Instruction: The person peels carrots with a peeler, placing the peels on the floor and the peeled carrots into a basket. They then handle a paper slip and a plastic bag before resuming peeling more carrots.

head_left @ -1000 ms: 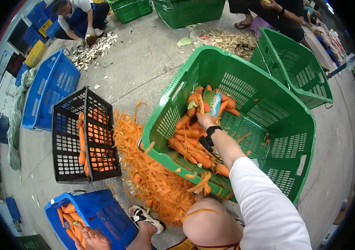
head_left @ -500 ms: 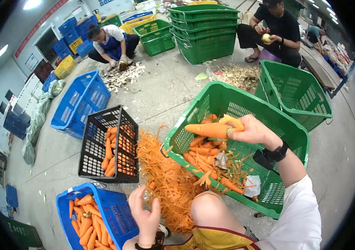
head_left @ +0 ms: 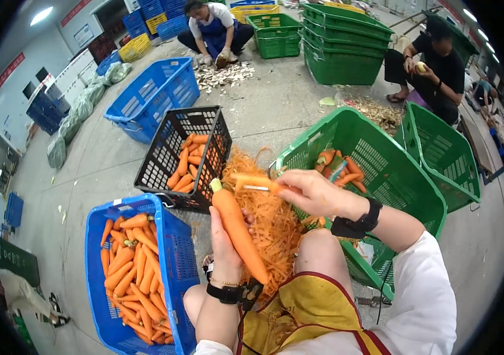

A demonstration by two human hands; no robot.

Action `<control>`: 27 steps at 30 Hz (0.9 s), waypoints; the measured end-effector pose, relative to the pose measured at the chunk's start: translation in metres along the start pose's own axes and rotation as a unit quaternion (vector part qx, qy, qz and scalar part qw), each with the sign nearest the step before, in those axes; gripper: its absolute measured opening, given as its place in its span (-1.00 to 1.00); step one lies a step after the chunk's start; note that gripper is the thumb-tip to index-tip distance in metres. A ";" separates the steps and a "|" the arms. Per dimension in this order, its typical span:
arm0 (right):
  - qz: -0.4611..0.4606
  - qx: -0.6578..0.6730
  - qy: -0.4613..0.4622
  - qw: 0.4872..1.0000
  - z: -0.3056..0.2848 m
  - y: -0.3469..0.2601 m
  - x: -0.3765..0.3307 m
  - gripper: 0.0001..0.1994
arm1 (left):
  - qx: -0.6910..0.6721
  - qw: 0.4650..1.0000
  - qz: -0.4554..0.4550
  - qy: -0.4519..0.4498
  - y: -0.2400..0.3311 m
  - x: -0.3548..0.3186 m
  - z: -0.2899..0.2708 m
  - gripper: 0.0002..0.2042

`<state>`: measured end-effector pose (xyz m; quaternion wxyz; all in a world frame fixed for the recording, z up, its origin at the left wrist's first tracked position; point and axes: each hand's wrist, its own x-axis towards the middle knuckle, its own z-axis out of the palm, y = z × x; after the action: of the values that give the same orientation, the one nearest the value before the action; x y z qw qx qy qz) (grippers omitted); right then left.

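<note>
Down between the person's knees, the left hand point(head_left: 226, 245) is wrapped around a large unpeeled carrot point(head_left: 237, 228), holding it upright and slightly tilted, its green-tinged top end pointing up toward the black crate. Just above and to the right, the right hand point(head_left: 314, 192) is closed on an orange-handled peeler point(head_left: 258, 182), whose blade end sits just beside the carrot's top; whether the blade actually touches the skin is too fine to tell. Both wrists wear dark bands, the right one a black watch point(head_left: 355, 223). Beneath the hands lies a heap of orange carrot peelings point(head_left: 275, 222) spread over the concrete floor point(head_left: 263, 118). To the person's left stands a blue crate point(head_left: 172, 236) filled with carrots, and beyond it a black crate point(head_left: 172, 127) holds a smaller layer of carrots. To the right, a green basket point(head_left: 405, 177), tilted toward the person, has a few carrots left in its far corner, with another green basket point(head_left: 447, 151) just beside it. Farther off, a seated person in a blue apron point(head_left: 213, 29) works over a scatter of pale scraps, and another person in black point(head_left: 435, 65) sits beside a stack of green crates point(head_left: 340, 47) holding a small pale vegetable.
</note>
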<state>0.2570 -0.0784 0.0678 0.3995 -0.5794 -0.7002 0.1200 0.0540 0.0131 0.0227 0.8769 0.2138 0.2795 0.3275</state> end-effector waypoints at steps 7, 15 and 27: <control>-0.233 0.049 -0.204 0.950 0.035 -0.039 -0.012 -0.82 | -0.114 0.991 -0.072 -0.023 0.010 0.000 -0.010 -0.52; -0.152 -0.095 -0.075 0.981 0.028 -0.034 0.011 -0.79 | -0.062 0.995 -0.078 0.001 0.014 -0.010 0.000 -0.55; -0.060 -0.157 0.056 0.984 0.031 -0.018 0.017 -0.83 | -0.077 0.987 -0.085 -0.110 0.006 -0.012 -0.003 -0.60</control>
<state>0.2225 -0.0587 0.0661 0.3483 -0.5974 -0.7208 -0.0483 0.0417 0.0095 0.0285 0.9407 0.1554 0.1726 0.2473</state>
